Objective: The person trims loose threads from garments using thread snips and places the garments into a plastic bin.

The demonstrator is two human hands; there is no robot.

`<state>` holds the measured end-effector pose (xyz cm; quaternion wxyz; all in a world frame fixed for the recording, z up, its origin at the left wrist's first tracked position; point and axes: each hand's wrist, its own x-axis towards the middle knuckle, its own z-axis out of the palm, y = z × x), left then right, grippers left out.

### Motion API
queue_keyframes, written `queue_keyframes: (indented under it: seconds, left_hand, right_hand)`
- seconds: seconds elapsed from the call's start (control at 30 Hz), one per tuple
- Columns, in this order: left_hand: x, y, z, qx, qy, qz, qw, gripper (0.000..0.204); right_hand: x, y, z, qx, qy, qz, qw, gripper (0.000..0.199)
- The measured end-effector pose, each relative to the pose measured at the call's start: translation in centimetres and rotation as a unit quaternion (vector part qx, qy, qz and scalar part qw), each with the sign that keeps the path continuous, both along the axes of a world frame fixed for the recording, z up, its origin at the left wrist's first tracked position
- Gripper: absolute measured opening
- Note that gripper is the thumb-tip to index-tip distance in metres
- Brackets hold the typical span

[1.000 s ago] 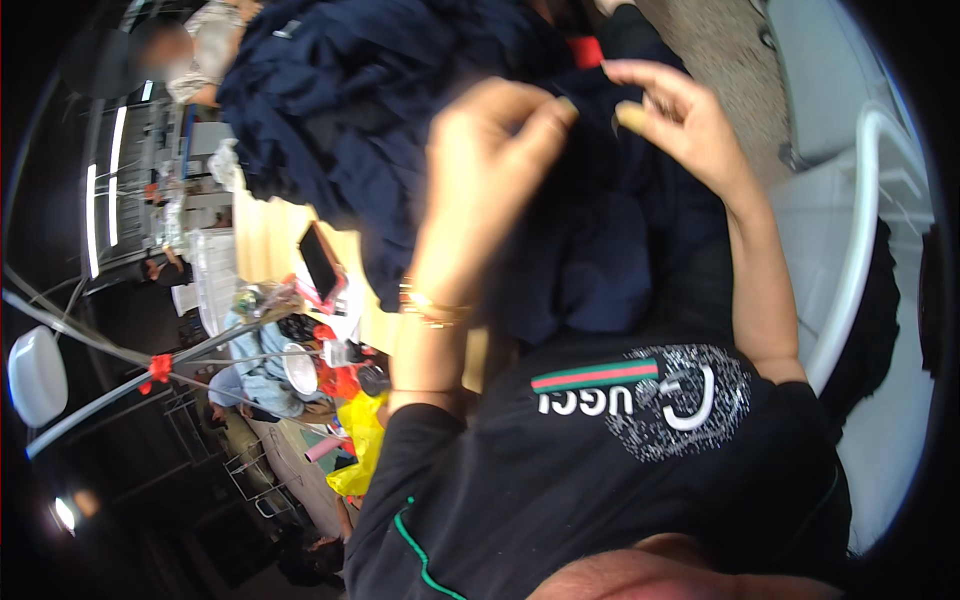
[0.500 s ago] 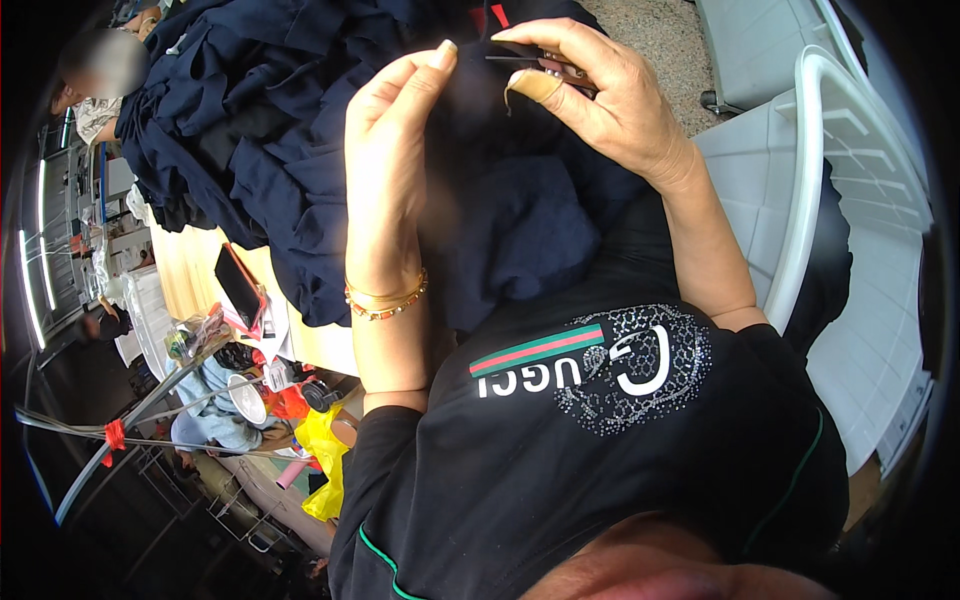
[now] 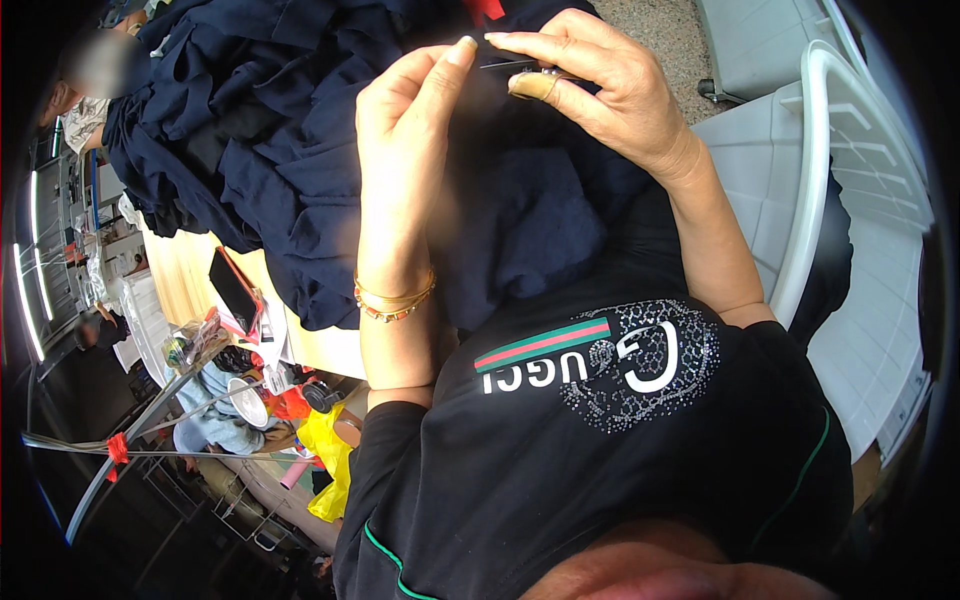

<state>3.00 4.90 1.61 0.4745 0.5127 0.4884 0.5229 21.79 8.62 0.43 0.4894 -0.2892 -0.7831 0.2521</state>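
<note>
My left hand [image 3: 410, 120] is raised over the dark cloth, its thumb and forefinger pinched together at the tips. What lies in that pinch is too small and dark to make out. Close to its right, my right hand [image 3: 625, 105] grips small thread snips [image 3: 548, 72], whose thin blades point toward the left fingertips. A tan covering wraps the right thumb. Under and beyond both hands spreads a large heap of navy cloth [image 3: 290, 170], part of it [image 3: 530, 230] lying in front of my body. A bit of red [image 3: 487, 10] shows at the top.
On the left, a wooden table [image 3: 165, 250] carries a red-edged dark tablet-like object [image 3: 235, 290]. A yellow plastic bag [image 3: 325, 450] and clutter sit nearer. Cables with a red tie [image 3: 118, 455] cross there. At right stands a pale plastic bin [image 3: 815, 190]. Another person [image 3: 85, 125] is at far left.
My left hand has shifted slightly right and up, closer to the snips. The snips' blades have tilted a little, and the right fingers have drawn closer together.
</note>
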Motion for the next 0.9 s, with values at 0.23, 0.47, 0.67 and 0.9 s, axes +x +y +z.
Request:
queue_keyframes:
  seconds: [0.23,0.47,0.67,0.9]
  left_hand:
    - [0.1,-0.2,0.1,-0.036,-0.038,-0.005,0.999,0.018]
    - [0.3,-0.3,0.2,-0.053,-0.051,-0.016,0.997,0.018]
    - [-2.1,-0.8,1.3,-0.113,0.043,-0.070,0.990,0.018]
    - [-3.5,-1.9,1.1,-0.091,-0.039,-0.019,0.995,0.020]
  right_hand:
    - [0.1,-0.1,0.1,0.017,-0.001,0.002,1.000,0.029]
    - [-0.5,0.1,-2.3,-0.186,0.126,0.078,0.971,0.023]
    - [1.4,0.8,-2.5,-0.267,0.069,0.127,0.953,0.010]
    - [0.6,3.7,-6.5,-0.062,0.305,0.282,0.907,0.010]
